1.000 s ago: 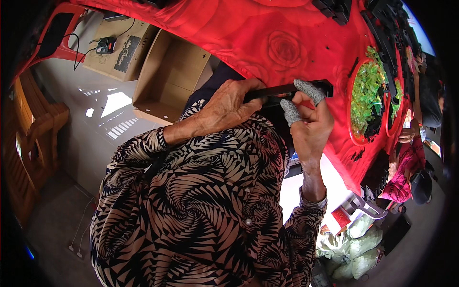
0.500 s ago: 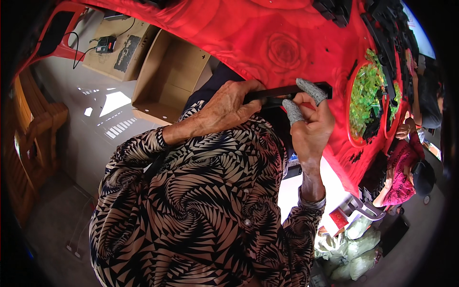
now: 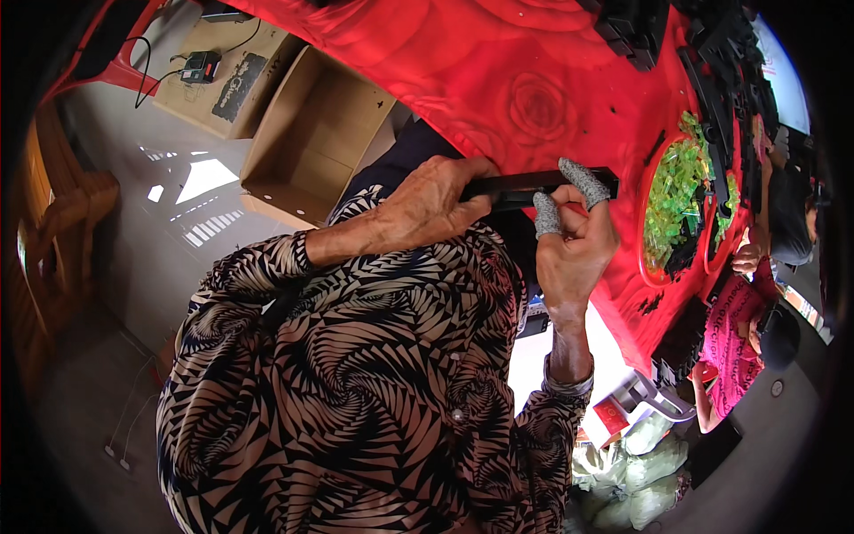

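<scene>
A long black bar-shaped piece (image 3: 516,185) lies level between my two hands, over the near edge of the red table. My left hand (image 3: 436,198) is closed round its left end, thumb below and fingers above. Near the other end, my right hand (image 3: 578,240) grips it with a thumb and finger that wear grey knitted finger covers. The piece's right tip sticks out past the covered finger. What lies under the left palm is hidden.
On the red rose-patterned tablecloth (image 3: 480,80), a red basin (image 3: 648,258) holds small green-yellow translucent pieces. Black parts (image 3: 633,36) pile along the far right. An open cardboard box (image 3: 311,133) stands at left. A co-worker in pink (image 3: 734,343) sits at right, near tied bags (image 3: 654,481).
The view has shifted slightly. My hands keep hold of the black piece, and the right finger and thumb have moved a little along it.
</scene>
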Demonstrator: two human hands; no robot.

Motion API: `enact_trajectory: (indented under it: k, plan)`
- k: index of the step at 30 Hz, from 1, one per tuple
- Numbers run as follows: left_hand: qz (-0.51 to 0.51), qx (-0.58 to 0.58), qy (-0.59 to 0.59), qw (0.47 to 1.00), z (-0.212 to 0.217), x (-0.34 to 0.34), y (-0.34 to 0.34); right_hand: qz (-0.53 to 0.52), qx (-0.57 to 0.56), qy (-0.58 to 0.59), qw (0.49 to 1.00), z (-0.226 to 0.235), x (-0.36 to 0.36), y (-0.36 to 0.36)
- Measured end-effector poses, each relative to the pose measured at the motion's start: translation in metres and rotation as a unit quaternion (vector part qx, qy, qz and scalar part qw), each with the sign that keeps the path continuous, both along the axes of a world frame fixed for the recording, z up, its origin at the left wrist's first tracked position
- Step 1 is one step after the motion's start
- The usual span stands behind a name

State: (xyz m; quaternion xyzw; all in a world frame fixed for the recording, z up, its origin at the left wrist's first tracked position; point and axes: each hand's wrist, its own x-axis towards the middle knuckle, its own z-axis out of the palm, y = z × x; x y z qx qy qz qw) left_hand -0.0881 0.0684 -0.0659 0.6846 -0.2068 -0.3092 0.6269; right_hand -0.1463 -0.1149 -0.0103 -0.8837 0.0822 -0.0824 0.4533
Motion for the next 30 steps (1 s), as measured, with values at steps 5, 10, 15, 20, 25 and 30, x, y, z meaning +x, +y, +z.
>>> enact_trajectory:
  k: [5,10,15,20,25,30]
  plan:
    - [0.001,0.015,-0.022,1.0,0.0,-0.001,0.0,-0.005,-0.009,0.003,1.0,-0.003,-0.002,0.004]
    - [-0.021,0.034,-0.025,0.999,0.009,0.001,-0.002,-0.008,-0.048,-0.022,0.999,-0.005,-0.002,0.007]
    - [-0.022,0.029,-0.035,0.999,0.018,0.001,-0.003,0.011,-0.064,-0.059,0.996,-0.01,-0.003,0.007]
    - [-0.015,0.062,-0.017,0.998,0.02,0.0,-0.007,0.019,-0.068,-0.061,0.996,-0.009,-0.005,0.005]
    - [0.029,0.038,-0.046,0.998,0.011,-0.005,-0.016,0.027,-0.099,-0.085,0.991,-0.013,-0.003,0.003]
    - [0.016,0.095,-0.063,0.993,0.02,-0.008,-0.021,0.031,-0.09,-0.084,0.992,-0.013,-0.005,0.001]
